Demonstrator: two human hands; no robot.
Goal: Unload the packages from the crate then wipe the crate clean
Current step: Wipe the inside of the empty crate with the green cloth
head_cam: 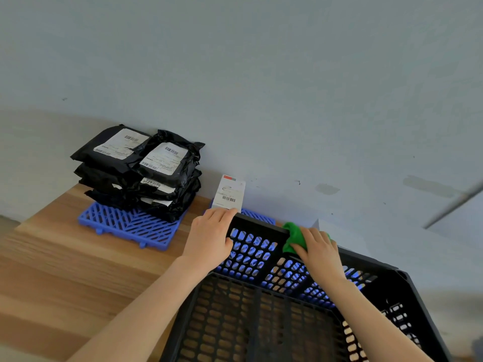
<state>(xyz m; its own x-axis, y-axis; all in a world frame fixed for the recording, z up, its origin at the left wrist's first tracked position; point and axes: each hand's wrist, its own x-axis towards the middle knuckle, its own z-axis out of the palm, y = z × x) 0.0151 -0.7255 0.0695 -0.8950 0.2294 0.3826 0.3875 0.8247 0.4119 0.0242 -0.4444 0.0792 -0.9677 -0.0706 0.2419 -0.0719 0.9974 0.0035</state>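
A black perforated plastic crate [261, 317] stands on the wooden table with nothing inside it. My left hand [209, 237] grips the far-left corner of its rim, fingers curled over the top edge and thumb on the inner wall. My right hand [317, 248] presses a green cloth [294, 237] onto the far rim, fingers wrapped round the cloth. Several black mailer packages [138, 171] with white barcode labels lie stacked on a blue grid mat [125, 226] at the back left. A white box [230, 193] with a barcode leans against the wall behind the crate.
The wooden table [65, 270] extends to the left of the crate. A second blue mat [257, 215] shows behind the crate's far rim. A pale blue wall [261, 87] rises directly behind the table. A grey rod [454, 205] slants at the right.
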